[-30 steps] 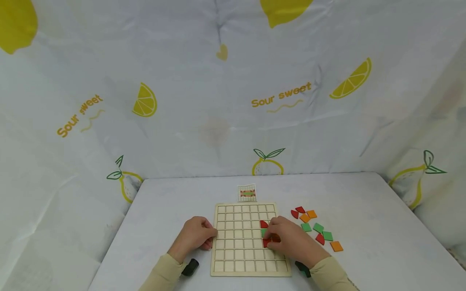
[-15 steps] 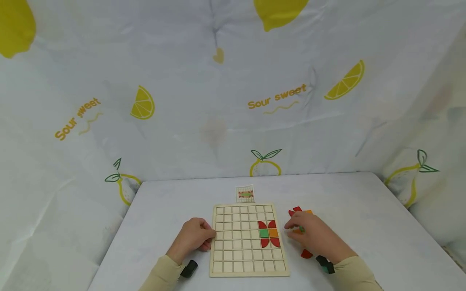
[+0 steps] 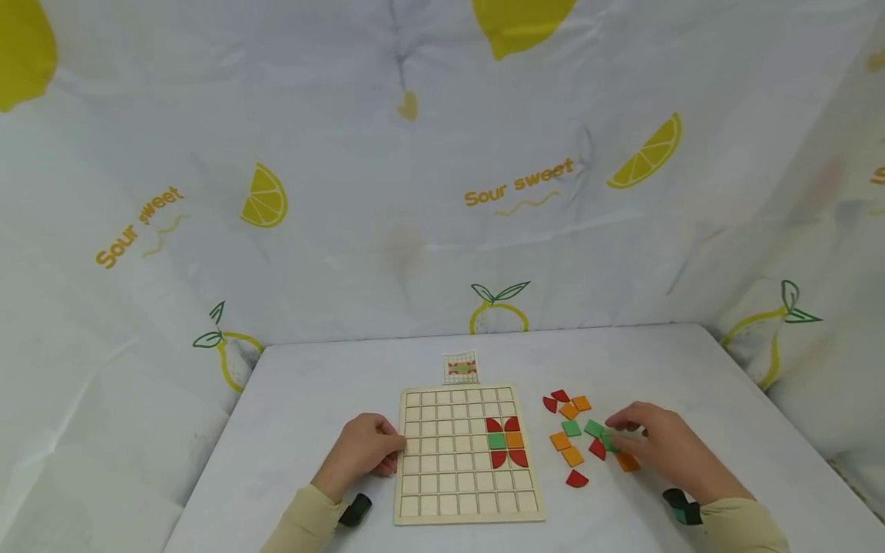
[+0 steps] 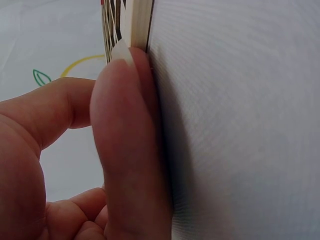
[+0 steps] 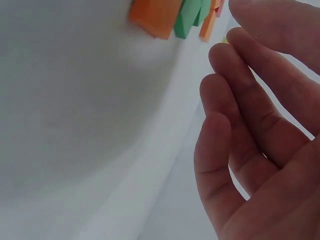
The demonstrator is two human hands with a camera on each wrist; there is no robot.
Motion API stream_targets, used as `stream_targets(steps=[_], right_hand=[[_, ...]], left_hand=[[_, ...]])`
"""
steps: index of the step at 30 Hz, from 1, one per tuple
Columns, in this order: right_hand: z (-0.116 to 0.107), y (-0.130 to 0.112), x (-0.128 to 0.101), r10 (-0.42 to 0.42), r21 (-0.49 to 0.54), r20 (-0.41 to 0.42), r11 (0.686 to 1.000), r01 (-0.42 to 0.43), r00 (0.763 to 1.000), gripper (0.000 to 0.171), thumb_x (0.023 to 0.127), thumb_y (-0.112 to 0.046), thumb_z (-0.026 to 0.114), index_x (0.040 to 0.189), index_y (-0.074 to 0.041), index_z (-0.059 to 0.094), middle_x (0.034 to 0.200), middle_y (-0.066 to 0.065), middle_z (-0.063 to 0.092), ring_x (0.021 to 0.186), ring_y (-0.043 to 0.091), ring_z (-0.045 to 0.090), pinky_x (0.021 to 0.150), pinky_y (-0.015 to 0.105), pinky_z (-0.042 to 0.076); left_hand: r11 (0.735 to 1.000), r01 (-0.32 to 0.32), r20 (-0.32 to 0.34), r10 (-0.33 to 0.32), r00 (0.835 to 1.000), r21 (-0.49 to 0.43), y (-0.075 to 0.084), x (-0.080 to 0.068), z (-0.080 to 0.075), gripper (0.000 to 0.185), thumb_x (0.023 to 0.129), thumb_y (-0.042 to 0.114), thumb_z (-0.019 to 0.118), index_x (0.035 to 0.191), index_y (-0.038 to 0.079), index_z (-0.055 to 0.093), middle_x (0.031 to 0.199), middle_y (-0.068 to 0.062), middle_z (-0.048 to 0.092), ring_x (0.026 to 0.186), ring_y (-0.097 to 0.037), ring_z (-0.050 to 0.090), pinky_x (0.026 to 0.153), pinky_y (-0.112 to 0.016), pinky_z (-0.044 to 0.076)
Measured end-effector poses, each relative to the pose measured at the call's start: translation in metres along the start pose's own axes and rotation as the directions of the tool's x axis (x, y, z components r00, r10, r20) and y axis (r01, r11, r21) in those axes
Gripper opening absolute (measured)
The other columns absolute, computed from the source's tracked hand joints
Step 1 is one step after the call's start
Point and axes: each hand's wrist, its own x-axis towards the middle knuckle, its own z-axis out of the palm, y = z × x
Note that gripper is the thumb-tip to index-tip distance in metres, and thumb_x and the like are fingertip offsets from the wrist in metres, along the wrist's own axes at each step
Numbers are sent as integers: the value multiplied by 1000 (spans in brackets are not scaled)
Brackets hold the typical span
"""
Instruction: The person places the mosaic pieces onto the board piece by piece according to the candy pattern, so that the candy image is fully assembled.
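Note:
A pale wooden grid board [image 3: 445, 442] lies on the table. Several quarter-round red tiles [image 3: 493, 425], a green square tile [image 3: 497, 441] and an orange square tile [image 3: 515, 440] sit in its right-hand cells. My left hand [image 3: 362, 448] holds the board's left edge, its thumb at the rim, as the left wrist view shows. Right of the board, my right hand [image 3: 664, 445] hovers with parted, bent fingers over loose tiles, nearest a green square tile [image 3: 608, 441] and an orange square tile [image 3: 628, 461]. Nothing is visibly held in it.
A small pattern card [image 3: 461, 368] stands behind the board. Loose red pieces [image 3: 577, 479], orange squares [image 3: 572, 456] and green squares [image 3: 571, 428] are scattered between the board and my right hand. A lemon-print cloth [image 3: 387, 192] hangs behind the table.
My right hand has left the board's coloured tiles and moved right to the loose pieces, uncovering the red, green and orange tiles on the grid. The left hand stays at the board's edge.

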Motion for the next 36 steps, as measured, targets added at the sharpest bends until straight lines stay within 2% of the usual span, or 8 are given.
stream_targets(steps=[5, 10, 22, 28, 36], right_hand=[[3, 7, 3, 34, 23, 36, 999, -34, 999, 29, 83, -31, 82, 108, -17, 74, 103, -3, 69, 97, 19, 59, 83, 42, 58], [5, 9, 3, 30, 24, 48, 999, -31, 998, 28, 83, -28, 82, 107, -16, 74, 103, -3, 69, 96, 17, 60, 85, 43, 57], [8, 8, 9, 39, 1, 47, 999, -39, 998, 28, 82, -32, 83, 104, -16, 75, 100, -3, 68, 94, 17, 60, 85, 43, 58], [7, 10, 10, 75, 15, 61, 997, -76, 995, 31, 80, -32, 84, 105, -16, 75, 102, -2, 68, 94, 17, 59, 85, 45, 58], [6, 7, 12, 72, 20, 50, 997, -73, 996, 33, 79, -34, 84, 104, -15, 75, 101, -1, 68, 92, 18, 59, 83, 43, 59]], left_hand=[[1000, -5, 4, 5, 1000, -5, -1, 0, -1, 18, 85, 21, 74, 86, 5, 65, 67, -6, 69, 53, -13, 67, 51, -29, 58], [1000, -6, 6, 6, 1000, -7, -1, 0, 0, 18, 84, 21, 74, 86, 5, 65, 67, -6, 69, 53, -13, 67, 51, -29, 58], [1000, 0, -1, 0, 1000, -7, 0, -1, -1, 17, 84, 20, 74, 86, 6, 65, 66, -5, 69, 53, -13, 67, 51, -28, 58], [1000, 0, 1, 0, 1000, -9, 2, -1, -1, 16, 85, 19, 73, 86, 6, 65, 66, -5, 69, 52, -12, 66, 50, -27, 58], [1000, -8, -5, 7, 1000, -7, 1, -2, -2, 16, 84, 19, 73, 86, 6, 65, 66, -5, 68, 52, -13, 66, 50, -27, 57]])
